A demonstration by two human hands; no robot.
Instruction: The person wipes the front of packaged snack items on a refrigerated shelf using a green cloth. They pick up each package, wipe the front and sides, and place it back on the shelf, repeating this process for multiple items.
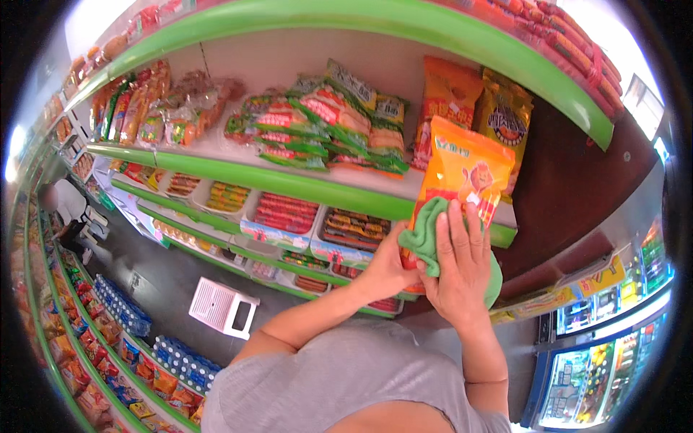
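Observation:
An orange snack bag (468, 157) with a cartoon lion stands tilted in front of me, at the right end of a green-edged shelf. My left hand (392, 265) grips its lower left side. Flat over the front of the bag, my right hand (460, 254) presses a crumpled green cloth (430, 233) against it. The cloth hides the bag's lower part. Behind it on the shelf stand a red-orange snack bag (446, 89) and a yellow one (506, 119). To their left lies a pile of green and red sausage packs (330, 122).
Lower shelves hold trays of wrapped sausages (287, 211). A white plastic stool (222, 307) stands on the dark floor, near shrink-wrapped bottles (184, 362). A person (70, 205) sits at the far left. Lit drink coolers (590, 379) stand at the right.

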